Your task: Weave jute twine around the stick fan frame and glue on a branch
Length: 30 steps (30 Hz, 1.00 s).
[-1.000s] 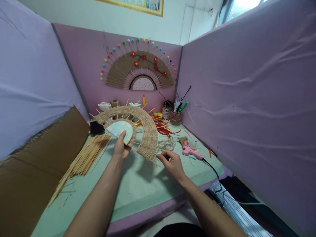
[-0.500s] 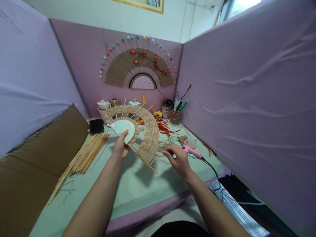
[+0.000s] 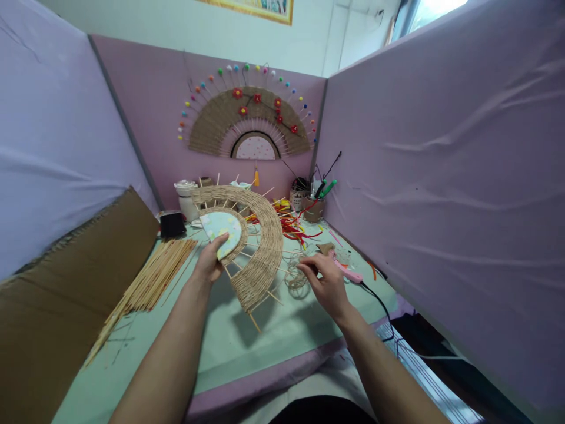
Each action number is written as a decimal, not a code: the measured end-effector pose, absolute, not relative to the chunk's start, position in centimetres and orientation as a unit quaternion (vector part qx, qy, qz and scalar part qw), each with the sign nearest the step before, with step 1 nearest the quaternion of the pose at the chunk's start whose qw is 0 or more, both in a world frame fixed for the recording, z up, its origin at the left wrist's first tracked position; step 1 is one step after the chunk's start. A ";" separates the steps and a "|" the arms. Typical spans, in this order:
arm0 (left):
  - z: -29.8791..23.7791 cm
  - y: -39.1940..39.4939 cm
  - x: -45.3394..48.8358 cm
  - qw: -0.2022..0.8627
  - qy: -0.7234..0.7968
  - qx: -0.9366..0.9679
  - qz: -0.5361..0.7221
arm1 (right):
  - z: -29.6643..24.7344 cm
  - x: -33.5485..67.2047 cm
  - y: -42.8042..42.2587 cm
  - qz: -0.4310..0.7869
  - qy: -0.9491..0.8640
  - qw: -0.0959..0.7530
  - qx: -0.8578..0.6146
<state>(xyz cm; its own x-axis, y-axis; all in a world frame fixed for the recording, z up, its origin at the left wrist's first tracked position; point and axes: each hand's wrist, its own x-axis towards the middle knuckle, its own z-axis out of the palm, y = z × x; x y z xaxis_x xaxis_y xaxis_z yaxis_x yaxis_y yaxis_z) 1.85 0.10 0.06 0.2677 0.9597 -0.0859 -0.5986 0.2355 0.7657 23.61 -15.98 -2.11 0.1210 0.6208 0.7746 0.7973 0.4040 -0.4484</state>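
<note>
A half-round woven twine fan [image 3: 265, 235] on thin wooden sticks is held up over the table, tilted. Its inner half-disc [image 3: 220, 229] is pale green patterned cloth. My left hand [image 3: 210, 259] grips this half-disc at its lower corner, thumb on top and fingers hidden beneath. To the right of the fan, my right hand [image 3: 324, 280] is closed in a pinch beside the stick ends. Loops of thin twine [image 3: 298, 285] hang at its fingertips, and the strand between the fingers is hardly visible.
A pink glue gun [image 3: 351, 274] with a black cord lies behind my right hand. Bundled wooden sticks [image 3: 159, 271] lie at left beside a cardboard sheet [image 3: 79, 294]. Red and yellow pipe cleaners [image 3: 293, 227] and a tool pot [image 3: 313, 209] stand behind. A finished fan [image 3: 212, 123] hangs on the partition.
The fan has turned a little clockwise, its lower end swinging down and left. My right hand has moved slightly right, and the twine loops now hang lower in view.
</note>
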 end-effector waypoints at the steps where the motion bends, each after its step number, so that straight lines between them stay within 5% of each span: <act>1: 0.1 0.1 1.9 0.734 0.284 0.312 0.532 | -2.3 23.4 -15.9 -0.089 -0.644 0.525 -0.550; 13: 0.0 -0.6 2.3 0.768 0.275 0.299 0.496 | -3.2 21.3 -15.0 0.016 -0.613 0.532 -0.584; 30: 0.4 -0.2 0.9 0.754 0.297 0.337 0.480 | -1.3 23.8 -16.3 -0.136 -0.629 0.481 -0.595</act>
